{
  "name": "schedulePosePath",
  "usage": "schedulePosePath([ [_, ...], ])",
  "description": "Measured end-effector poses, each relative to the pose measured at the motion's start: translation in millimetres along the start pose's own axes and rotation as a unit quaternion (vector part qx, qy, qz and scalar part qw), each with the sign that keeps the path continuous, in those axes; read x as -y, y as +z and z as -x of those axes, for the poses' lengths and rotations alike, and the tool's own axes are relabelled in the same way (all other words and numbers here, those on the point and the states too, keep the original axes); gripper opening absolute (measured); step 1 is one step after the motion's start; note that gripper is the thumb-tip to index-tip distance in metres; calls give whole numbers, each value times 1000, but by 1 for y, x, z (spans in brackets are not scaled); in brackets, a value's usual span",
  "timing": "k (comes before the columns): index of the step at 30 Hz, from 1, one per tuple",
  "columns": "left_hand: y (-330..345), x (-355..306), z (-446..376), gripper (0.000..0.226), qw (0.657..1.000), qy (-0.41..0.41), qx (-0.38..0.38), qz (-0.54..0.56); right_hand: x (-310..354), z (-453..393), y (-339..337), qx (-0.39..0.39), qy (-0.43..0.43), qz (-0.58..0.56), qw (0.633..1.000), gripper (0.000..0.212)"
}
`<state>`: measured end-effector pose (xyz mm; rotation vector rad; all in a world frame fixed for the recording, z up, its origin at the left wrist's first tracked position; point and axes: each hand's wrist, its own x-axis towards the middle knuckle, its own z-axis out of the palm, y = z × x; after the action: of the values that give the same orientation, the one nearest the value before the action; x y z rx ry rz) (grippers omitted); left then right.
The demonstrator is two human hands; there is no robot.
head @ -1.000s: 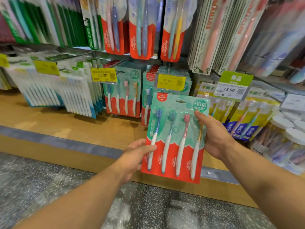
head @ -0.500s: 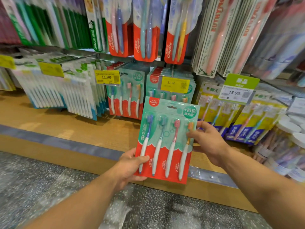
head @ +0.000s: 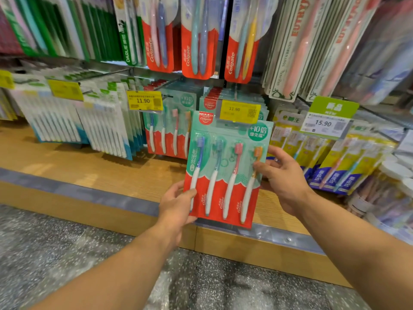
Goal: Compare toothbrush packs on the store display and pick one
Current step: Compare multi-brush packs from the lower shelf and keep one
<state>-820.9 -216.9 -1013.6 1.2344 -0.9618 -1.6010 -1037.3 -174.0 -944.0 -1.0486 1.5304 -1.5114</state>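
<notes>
A teal and red Colgate four-brush pack (head: 225, 171) is held upright in front of the display. My left hand (head: 178, 204) grips its lower left corner, thumb across the front. My right hand (head: 281, 177) pinches the pack's right edge at mid height. Behind it, more of the same packs (head: 237, 101) hang on a hook with a yellow 11.90 tag (head: 240, 111). A second row of the same packs (head: 167, 133) hangs to the left under another 11.90 tag (head: 144, 100).
White multi-brush packs (head: 73, 121) hang at left, yellow and blue packs (head: 348, 159) at right under a green 15.90 tag (head: 328, 118). Taller Colgate packs (head: 196, 39) hang above. A wooden shelf (head: 89, 171) with a grey front strip runs below, then speckled floor (head: 67, 253).
The pack came off the hook area and dropped lower and left, then tilted more upright. My right hand slid down from the pack's top right to its right edge.
</notes>
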Motion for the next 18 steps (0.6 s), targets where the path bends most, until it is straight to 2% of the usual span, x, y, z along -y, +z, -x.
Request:
schedulePosePath([
  [8, 9, -8, 0, 23, 999, 26, 8, 16, 9, -9, -4, 0, -15, -40, 999, 46],
  [15, 11, -13, -3, 23, 998, 40, -5, 41, 11, -14, 0, -5, -21, -45, 999, 46],
  [18, 10, -14, -4, 31, 998, 40, -4, 48, 10, -16, 3, -12, -23, -55, 998, 46],
])
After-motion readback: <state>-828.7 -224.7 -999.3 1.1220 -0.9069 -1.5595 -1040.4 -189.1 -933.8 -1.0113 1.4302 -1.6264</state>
